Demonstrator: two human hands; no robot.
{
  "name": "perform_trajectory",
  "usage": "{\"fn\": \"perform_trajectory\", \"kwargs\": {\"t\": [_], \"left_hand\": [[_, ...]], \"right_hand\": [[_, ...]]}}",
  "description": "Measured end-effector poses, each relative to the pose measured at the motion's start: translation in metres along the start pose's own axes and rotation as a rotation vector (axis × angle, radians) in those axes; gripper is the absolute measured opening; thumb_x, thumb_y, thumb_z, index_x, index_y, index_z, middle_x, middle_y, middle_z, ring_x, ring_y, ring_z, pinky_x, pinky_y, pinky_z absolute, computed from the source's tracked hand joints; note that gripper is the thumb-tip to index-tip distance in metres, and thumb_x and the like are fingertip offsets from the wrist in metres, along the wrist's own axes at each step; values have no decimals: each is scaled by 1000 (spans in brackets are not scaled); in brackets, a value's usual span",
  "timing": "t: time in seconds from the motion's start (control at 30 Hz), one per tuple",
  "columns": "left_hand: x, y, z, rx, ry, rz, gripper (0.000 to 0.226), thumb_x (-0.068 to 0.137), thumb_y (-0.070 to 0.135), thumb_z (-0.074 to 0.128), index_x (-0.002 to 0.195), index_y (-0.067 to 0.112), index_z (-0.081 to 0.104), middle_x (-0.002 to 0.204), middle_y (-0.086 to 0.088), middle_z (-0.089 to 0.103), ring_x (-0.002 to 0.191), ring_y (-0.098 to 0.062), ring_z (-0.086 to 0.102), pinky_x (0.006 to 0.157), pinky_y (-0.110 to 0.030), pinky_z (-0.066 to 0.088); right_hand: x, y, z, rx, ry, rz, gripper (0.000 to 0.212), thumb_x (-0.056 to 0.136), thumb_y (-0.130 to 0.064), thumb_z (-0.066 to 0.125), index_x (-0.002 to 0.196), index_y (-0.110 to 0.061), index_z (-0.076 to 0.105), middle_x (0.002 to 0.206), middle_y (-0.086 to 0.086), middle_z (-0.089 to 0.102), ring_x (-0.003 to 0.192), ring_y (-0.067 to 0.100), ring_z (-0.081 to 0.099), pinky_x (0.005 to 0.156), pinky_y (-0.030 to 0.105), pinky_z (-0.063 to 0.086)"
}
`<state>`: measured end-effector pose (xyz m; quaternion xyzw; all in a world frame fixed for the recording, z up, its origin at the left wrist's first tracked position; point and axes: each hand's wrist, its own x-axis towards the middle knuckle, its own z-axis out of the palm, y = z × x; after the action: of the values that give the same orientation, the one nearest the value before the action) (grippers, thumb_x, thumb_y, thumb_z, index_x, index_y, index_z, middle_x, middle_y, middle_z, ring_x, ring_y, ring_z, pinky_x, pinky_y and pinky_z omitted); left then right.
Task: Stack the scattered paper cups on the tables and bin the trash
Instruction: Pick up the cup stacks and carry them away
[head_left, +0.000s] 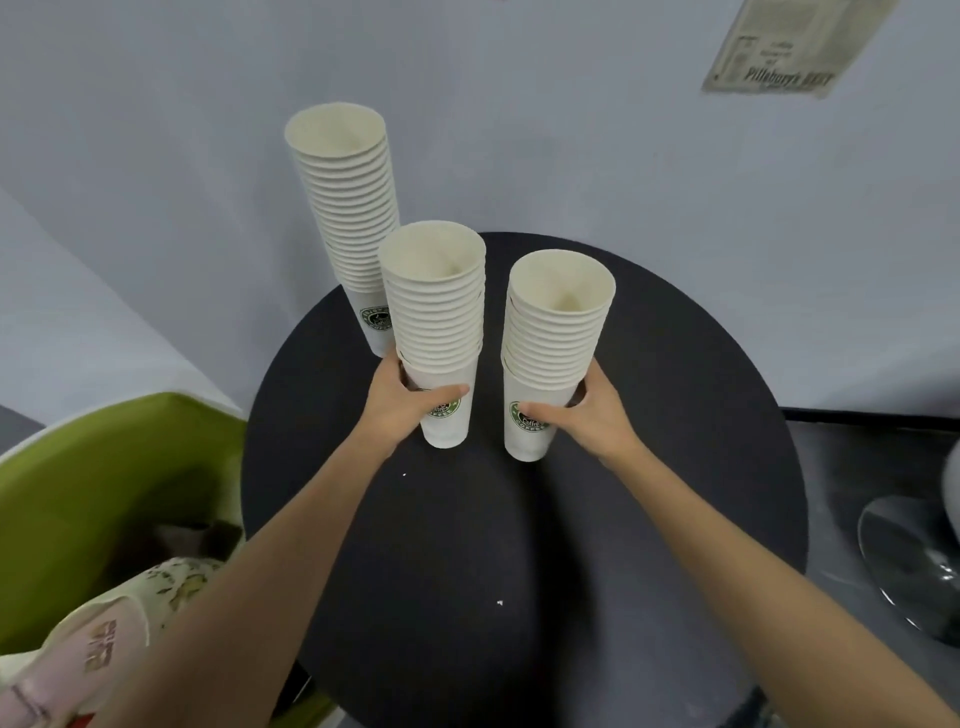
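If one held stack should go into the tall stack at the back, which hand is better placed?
Probably the left. The left hand grips the middle stack, which is right beside the tall stack; the right hand grips the right stack, farther from it.

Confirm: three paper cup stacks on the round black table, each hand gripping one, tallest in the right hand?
No: head view shows the tallest stack untouched at back left. The right hand grips the right stack, the left hand the middle stack.

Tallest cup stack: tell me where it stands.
In the head view, the tallest cup stack stands at the far left edge of the round black table, just behind the middle stack, which the left hand grips.
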<state>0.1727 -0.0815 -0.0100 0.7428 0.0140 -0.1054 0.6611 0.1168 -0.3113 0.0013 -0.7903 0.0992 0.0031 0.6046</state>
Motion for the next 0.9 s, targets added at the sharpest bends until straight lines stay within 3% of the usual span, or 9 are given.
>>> {"fn": "perform_trajectory", "kwargs": {"t": [0.17,0.27,0.37,0.53,0.7,0.9], "left_hand": [[39,-1,4,5,16,18,82,65,3,88,136,15,49,128,5,63,120,-9,58,97,-26,51],[56,-1,8,-9,21,19,81,67,-2,86,137,13,48,125,6,62,115,-3,58,82,-11,52],[72,-3,9,-36,19,6,83,67,-4,85,138,13,46,127,7,61,112,3,57,76,-6,49],[96,-7,10,-41,29,14,85,68,-3,85,140,13,43,130,9,59,117,4,56,84,-8,48],[116,-8,14,-42,16,53,84,68,-5,84,139,14,44,133,5,60,123,-4,56,100,-22,49],[132,-8,19,-55,21,68,82,70,-1,84,137,22,43,134,9,58,126,-3,53,106,-28,46]], "right_hand": [[39,-1,2,-19,17,-15,84,61,-19,89,133,-25,45,125,-14,58,113,-2,55,89,20,50],[61,0,4,-18,12,-9,83,61,-17,89,132,-24,46,124,-14,60,112,-1,56,88,17,50],[81,0,5,-16,10,-4,81,62,-15,88,131,-23,47,122,-16,60,109,-6,56,83,10,49],[112,2,8,-30,-13,0,81,62,-14,88,131,-20,47,121,-14,60,106,-11,55,76,4,46],[137,3,12,-34,-31,-7,81,63,-12,87,132,-21,46,121,-14,60,106,-9,55,76,5,46],[156,1,13,-44,-35,-12,79,62,-14,87,130,-23,48,118,-17,60,104,-12,55,75,5,47]]}}
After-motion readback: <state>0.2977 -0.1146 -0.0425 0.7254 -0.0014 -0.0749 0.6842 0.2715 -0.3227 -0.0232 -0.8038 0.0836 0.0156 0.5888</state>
